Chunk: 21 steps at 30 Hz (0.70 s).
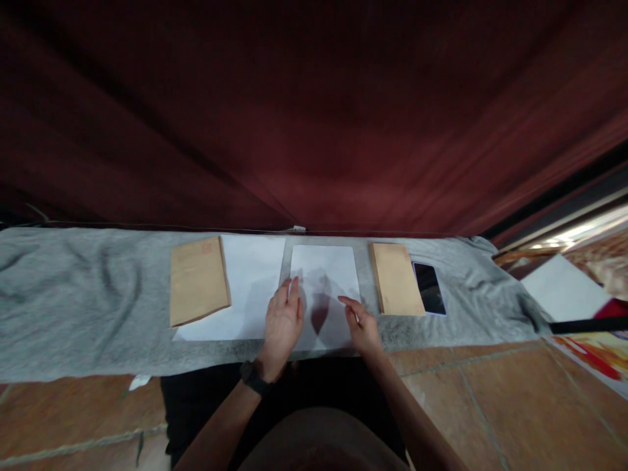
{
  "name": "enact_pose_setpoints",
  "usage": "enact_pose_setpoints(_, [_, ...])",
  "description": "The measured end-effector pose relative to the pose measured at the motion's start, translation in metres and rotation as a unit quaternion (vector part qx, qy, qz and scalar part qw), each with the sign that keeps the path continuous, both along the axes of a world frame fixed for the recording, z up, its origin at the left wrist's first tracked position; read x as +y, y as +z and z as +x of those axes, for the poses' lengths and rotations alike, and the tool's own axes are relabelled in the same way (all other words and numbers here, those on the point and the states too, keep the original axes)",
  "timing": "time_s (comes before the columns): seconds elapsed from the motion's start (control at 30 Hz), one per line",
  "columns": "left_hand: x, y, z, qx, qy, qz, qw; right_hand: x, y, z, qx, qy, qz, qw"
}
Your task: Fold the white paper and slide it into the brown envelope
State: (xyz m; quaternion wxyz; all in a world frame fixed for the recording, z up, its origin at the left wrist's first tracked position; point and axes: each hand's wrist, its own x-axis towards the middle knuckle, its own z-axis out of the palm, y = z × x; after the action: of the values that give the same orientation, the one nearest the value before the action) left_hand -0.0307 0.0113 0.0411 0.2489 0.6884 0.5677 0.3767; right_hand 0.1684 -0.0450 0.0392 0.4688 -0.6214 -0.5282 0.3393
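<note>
A white sheet of paper [341, 265] lies in front of me, with shadows of my hands on it. My left hand [283, 319], with a dark watch on its wrist, is open at the sheet's left edge, its fingers stretched out. At the right edge is my right hand [364, 328], its index finger extended and the other fingers loosely bent; I see nothing held in it. Whether either hand touches the paper I cannot tell. Left of my left hand is more white paper [255, 268], partly covered by a brown envelope [199, 281]. A thick brown envelope or packet [400, 278] lies to the right.
A dark-screened phone [430, 289] sits beside the right packet, partly under it. Everything rests on a grey cloth [122, 288]. Behind hangs a dark red curtain [314, 144]. White paper [564, 288] lies at the far right, and the floor [520, 399] is tiled.
</note>
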Motion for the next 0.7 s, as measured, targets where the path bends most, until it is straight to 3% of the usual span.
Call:
enact_pose_setpoints(0.13, [0.008, -0.014, 0.028, 0.199, -0.114, 0.074, 0.970, 0.035, -0.019, -0.001, -0.188, 0.054, 0.061, 0.979])
enact_pose_setpoints(0.23, [0.022, -0.029, 0.042, 0.288, -0.134, 0.085, 0.944, 0.055, -0.029, -0.006, -0.316, 0.088, 0.075, 0.942])
enact_pose_setpoints(0.33, [0.029, -0.040, 0.044, 0.323, -0.118, 0.080, 0.936, 0.067, -0.036, -0.005, -0.406, 0.101, 0.058, 0.906])
enact_pose_setpoints(0.5, [0.024, -0.044, 0.038, 0.338, -0.060, 0.068, 0.937, 0.078, -0.043, 0.010, -0.461, 0.049, 0.028, 0.885])
enact_pose_setpoints(0.6, [0.028, -0.037, 0.041, 0.341, -0.036, 0.054, 0.938, 0.090, -0.042, 0.014, -0.453, 0.007, 0.008, 0.892])
enact_pose_setpoints(0.7, [0.048, -0.028, 0.051, 0.335, -0.030, 0.047, 0.941, 0.111, -0.037, 0.002, -0.416, -0.008, -0.002, 0.909])
